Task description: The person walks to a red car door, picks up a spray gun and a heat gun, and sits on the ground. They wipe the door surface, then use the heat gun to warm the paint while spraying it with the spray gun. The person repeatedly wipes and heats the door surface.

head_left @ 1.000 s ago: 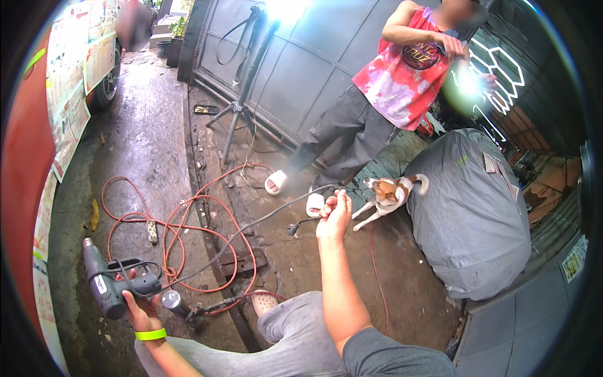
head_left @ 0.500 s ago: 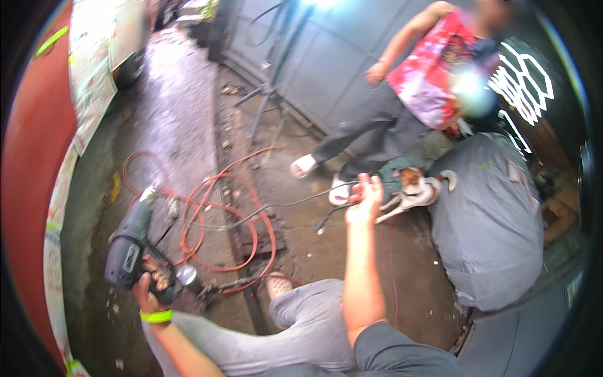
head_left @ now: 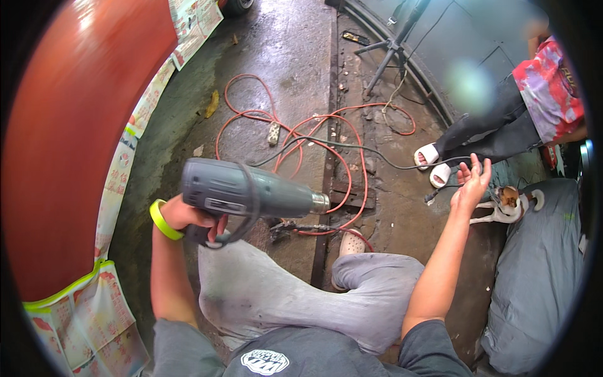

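My left hand [head_left: 188, 217], with a yellow-green band at the wrist, is wrapped around the handle of a dark grey heat gun [head_left: 242, 187]. The gun lies nearly level above my left knee, its metal nozzle pointing right. From it a black power cord [head_left: 377, 152] loops down and stretches across to my right hand [head_left: 471, 183]. That hand is raised, fingers partly spread, with the cord held across them. The plug [head_left: 430, 197] hangs beside the palm at the cord's free end.
Red-orange hose or cord [head_left: 361, 157] lies in loops ahead, by a small pale block [head_left: 274, 134]. At left stands a red panel [head_left: 94, 125] edged with masking paper. Ahead right are a tripod [head_left: 392, 47], a person [head_left: 496, 116], a dog [head_left: 507, 202] and a grey covered bulk [head_left: 540, 276].
The heat gun has come up and turned from pointing away to pointing right. My view has swung left, showing more of the red panel. My right hand still has the cord.
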The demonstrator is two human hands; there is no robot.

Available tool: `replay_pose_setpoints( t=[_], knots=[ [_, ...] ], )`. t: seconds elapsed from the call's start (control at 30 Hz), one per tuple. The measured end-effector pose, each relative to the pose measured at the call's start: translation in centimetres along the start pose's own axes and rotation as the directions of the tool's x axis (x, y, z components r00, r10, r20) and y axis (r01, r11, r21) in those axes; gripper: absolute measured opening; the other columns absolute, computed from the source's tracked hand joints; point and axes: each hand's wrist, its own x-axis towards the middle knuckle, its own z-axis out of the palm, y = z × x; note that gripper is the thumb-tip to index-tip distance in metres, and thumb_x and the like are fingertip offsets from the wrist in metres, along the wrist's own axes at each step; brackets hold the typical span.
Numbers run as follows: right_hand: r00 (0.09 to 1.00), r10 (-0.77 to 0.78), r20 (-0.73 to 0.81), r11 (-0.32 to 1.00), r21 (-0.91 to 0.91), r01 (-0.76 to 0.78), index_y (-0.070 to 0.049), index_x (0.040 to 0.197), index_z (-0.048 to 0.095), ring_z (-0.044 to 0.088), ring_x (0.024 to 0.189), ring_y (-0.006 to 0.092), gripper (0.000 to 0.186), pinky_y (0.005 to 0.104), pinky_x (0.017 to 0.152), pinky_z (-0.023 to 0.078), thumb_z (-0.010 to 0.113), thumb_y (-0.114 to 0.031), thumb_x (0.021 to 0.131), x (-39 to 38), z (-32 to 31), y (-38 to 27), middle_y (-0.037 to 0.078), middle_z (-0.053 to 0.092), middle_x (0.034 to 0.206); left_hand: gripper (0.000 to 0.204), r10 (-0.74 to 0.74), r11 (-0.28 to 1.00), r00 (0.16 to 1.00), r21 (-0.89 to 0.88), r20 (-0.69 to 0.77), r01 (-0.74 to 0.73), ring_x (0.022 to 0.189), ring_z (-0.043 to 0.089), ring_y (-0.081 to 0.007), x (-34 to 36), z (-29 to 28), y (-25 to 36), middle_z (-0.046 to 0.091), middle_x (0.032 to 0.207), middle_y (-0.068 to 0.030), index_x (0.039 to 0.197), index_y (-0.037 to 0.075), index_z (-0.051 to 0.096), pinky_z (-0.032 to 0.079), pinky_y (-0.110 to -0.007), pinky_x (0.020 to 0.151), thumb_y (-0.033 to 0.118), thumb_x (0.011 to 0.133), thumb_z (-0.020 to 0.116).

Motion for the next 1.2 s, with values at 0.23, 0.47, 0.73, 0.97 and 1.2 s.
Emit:
replay_pose_setpoints(
  t=[0.23,0.47,0.73,0.97,1.2],
  knots=[
    [0.951,-0.232,-0.205,0.96,-0.205,0.19,-0.001,0.135,0.043,0.067,0.094,0.0174,0.031,0.0324,0.084,0.049,0.047,-0.013,0.106,1.9,-1.5,1.2,0.011,0.069,0.123,0.023,-0.261,0.54,0.829,0.637,-0.494,0.55,0.061,0.064,-0.0148,1.9,-0.2,6.5,0.067,0.071,-0.0069,0.091,-0.001,0.066,0.051,-0.031,0.058,0.017,0.077,0.071],
    [0.805,-0.514,-0.297,0.782,-0.547,0.298,0.003,0.11,0.075,0.065,0.099,0.0219,0.03,0.0359,0.086,0.054,0.067,-0.024,0.099,4.4,-5.9,2.7,0.015,0.07,0.106,0.024,0.0,0.976,0.408,-0.088,-0.913,-0.198,0.057,0.062,-0.017,-0.1,-11.7,-3.6,0.065,0.072,-0.0076,0.097,0.002,0.063,0.054,-0.031,0.058,0.023,0.087,0.069],
    [0.816,-0.573,-0.07,0.627,-0.679,0.381,-0.005,0.115,0.075,0.072,0.094,0.021,0.035,0.0339,0.086,0.052,0.07,-0.034,0.097,1.1,-1.6,-0.3,0.014,0.077,0.104,0.035,0.243,0.289,0.149,-0.075,-0.958,-0.954,0.086,0.063,-0.0195,5.8,-6.8,-5.0,0.062,0.104,-0.0125,0.12,0.004,0.054,0.057,-0.035,0.085,0.018,0.093,0.069],
    [0.918,-0.395,-0.023,0.759,-0.571,0.312,-0.007,0.113,0.073,0.056,0.055,0.0057,0.027,0.0239,0.053,0.046,0.068,-0.03,0.1,-3.8,5.2,-1.6,0.0,0.062,0.063,0.048,0.319,0.238,0.189,-0.114,-0.929,-0.964,0.115,0.062,-0.0273,10.6,-5.0,-6.9,0.062,0.119,-0.013,0.133,0.014,0.047,0.047,-0.054,0.11,0.003,0.091,0.066],
    [0.973,-0.085,0.215,0.996,0.028,0.081,0.0,0.126,0.059,0.07,0.107,0.0228,0.026,0.0308,0.091,0.056,0.056,-0.012,0.104,-4.6,8.5,1.1,0.016,0.07,0.122,0.057,0.308,0.263,0.304,-0.226,-0.901,-0.938,0.122,0.06,-0.029,13.7,-5.9,-11.1,0.06,0.125,-0.0127,0.139,0.011,0.042,0.042,-0.047,0.113,-0.005,0.088,0.064]
  ],
)
